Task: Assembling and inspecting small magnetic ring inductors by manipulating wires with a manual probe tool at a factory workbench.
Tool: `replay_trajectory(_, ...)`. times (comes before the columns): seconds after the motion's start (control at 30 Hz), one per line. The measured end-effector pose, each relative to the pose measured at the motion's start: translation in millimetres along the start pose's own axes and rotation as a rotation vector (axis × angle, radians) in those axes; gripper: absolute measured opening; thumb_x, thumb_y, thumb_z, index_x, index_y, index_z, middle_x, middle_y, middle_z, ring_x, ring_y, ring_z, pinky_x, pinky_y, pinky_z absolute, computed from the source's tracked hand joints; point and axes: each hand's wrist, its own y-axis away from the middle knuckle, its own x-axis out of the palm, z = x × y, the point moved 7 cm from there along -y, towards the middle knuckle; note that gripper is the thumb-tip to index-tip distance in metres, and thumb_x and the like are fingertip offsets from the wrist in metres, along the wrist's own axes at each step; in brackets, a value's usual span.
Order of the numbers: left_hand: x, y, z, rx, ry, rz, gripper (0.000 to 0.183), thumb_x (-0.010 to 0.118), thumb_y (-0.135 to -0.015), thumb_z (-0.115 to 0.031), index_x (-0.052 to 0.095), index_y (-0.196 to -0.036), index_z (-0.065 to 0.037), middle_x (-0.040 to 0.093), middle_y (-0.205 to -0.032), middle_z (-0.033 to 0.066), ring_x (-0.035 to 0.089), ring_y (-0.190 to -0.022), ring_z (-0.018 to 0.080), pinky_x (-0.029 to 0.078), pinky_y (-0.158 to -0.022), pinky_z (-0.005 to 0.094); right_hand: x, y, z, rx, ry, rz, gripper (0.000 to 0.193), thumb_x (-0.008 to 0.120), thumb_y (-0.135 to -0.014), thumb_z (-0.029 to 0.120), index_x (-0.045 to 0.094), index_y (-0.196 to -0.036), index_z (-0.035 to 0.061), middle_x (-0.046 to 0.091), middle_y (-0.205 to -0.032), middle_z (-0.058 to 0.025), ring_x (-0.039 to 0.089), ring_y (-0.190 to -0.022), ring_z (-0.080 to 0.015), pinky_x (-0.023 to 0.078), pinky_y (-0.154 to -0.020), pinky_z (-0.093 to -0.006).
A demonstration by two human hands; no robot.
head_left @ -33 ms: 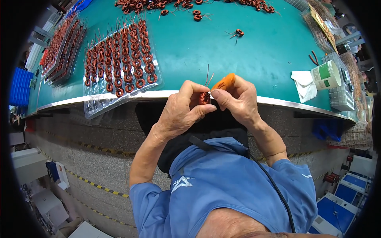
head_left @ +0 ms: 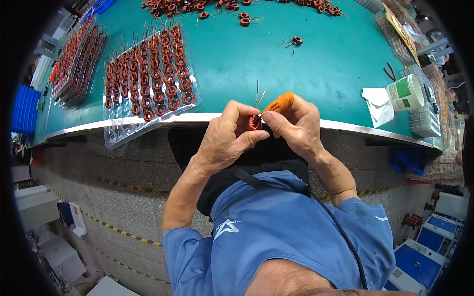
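My left hand (head_left: 224, 133) pinches a copper-wound toroid coil (head_left: 253, 123) between thumb and fingers at the table's front edge. Two thin wire leads rise from the coil's top. Close by its right side, my right hand (head_left: 298, 126) is closed, thumb against forefinger. An orange finger cover (head_left: 279, 102) wraps that forefinger. A tiny pale spot shows at the right fingertips; what they grip is too small to make out. To the left, a clear plastic tray (head_left: 109, 134) bears rows of similar coils (head_left: 159, 97) and juts past the table edge.
More loaded trays (head_left: 79, 64) stand at far left. Loose coils (head_left: 173, 7) heap at the back of the green table (head_left: 232, 59), and a single coil (head_left: 296, 40) lies right of centre. Rightward are a paper cup (head_left: 406, 93), a white tissue (head_left: 378, 106) and pliers (head_left: 390, 72).
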Motion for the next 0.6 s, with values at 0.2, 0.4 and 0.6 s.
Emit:
replay_trajectory(0.2,3,2,1,-0.043,0.266,-0.048,0.039,0.071,-0.087,-0.018,0.046,-0.110,0.000,0.060,-0.078,0.0043,0.060,-0.067,0.0091,0.050,-0.058,0.0232,-2,-2,-1,0.011,-0.052,-0.037,0.016,0.071,-0.085,0.013,0.062,-0.084,-0.0002,0.062,-0.069,-0.0034,0.053,-0.055,-0.0065,0.041,-0.049,-0.0210)
replay_trajectory(0.4,10,5,0,0.212,0.619,-0.033,0.032,0.057,-0.096,-0.017,0.039,-0.118,-0.003,0.057,-0.083,0.0104,0.057,-0.064,0.0137,0.048,-0.056,0.0241,15,-7,-23,0.308,-0.590,0.077,0.019,0.072,-0.082,0.019,0.063,-0.082,0.0026,0.060,-0.067,-0.0022,0.047,-0.052,-0.0062,0.036,-0.046,-0.0204)
replay_trajectory(0.6,5,-1,6,0.072,0.429,-0.093,0.024,0.044,-0.100,-0.013,0.037,-0.120,-0.001,0.052,-0.079,0.0051,0.050,-0.063,0.0094,0.043,-0.058,0.0223,9,-9,-29,0.181,-0.318,0.037,0.020,0.069,-0.087,0.020,0.064,-0.087,0.0001,0.065,-0.073,-0.0044,0.052,-0.059,-0.0060,0.041,-0.052,-0.0204)
